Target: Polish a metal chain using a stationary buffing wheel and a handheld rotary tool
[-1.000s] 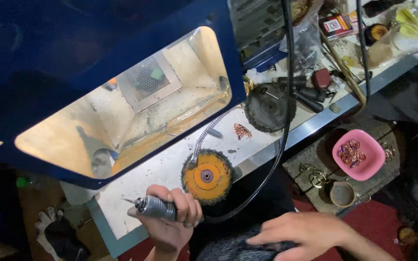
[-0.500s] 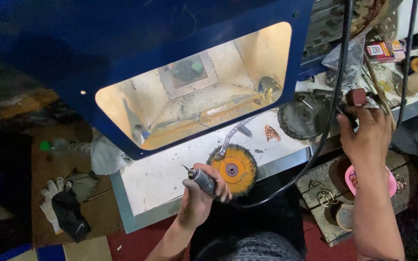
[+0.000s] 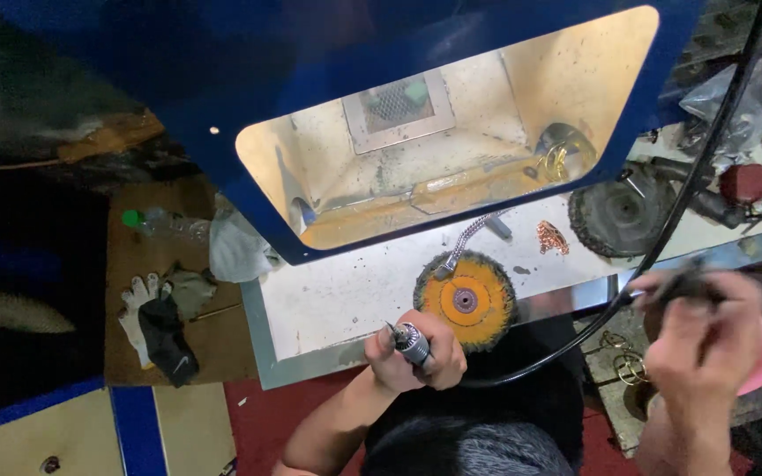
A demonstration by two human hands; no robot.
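A work glove [image 3: 153, 319] and a plastic bottle [image 3: 165, 225] lie on the brown board left of the blue hood [image 3: 249, 79].

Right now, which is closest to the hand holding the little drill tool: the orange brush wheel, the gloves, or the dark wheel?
From the left hand:
1. Orange brush wheel, right beside it on the bench.
2. Dark wheel, up on the right.
3. Gloves, far left on the brown board.

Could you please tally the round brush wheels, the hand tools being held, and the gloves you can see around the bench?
Brush wheels: 2, the orange wheel and the dark wheel.
Held tools: 2, the chuck handpiece in the left hand and a blurred dark object in the right hand.
Gloves: 2, the white glove and the black glove.
Total: 6
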